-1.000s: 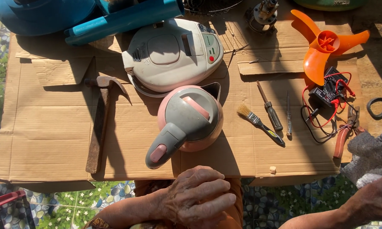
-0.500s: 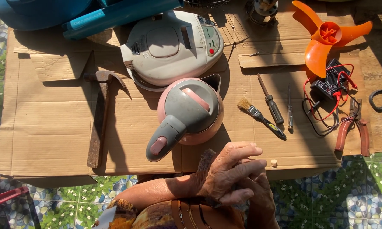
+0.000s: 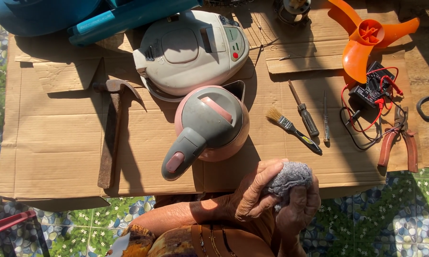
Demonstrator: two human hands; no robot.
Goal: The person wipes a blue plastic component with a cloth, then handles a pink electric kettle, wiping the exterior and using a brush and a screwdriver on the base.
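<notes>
Both my hands meet at the near edge of the cardboard, wrapped around a crumpled grey cloth (image 3: 287,177). My left hand (image 3: 256,191) grips it from the left, fingers curled over the top. My right hand (image 3: 297,209) cups it from below and the right. Just beyond them stands a pink electric kettle (image 3: 209,124) with a grey lid and handle, the handle pointing toward me and left. Neither hand touches the kettle.
Flattened cardboard (image 3: 57,143) covers the work surface. On it lie a hammer (image 3: 110,133), a white rice cooker (image 3: 188,50), a small paintbrush (image 3: 290,127), two screwdrivers (image 3: 305,115), red-handled pliers (image 3: 398,143), a multimeter with red leads (image 3: 371,90) and an orange fan blade (image 3: 367,40). Tiled floor lies below.
My right hand came in from the lower right and joined my left. The grey cloth, unseen before, now sits bunched between both hands, which have shifted right.
</notes>
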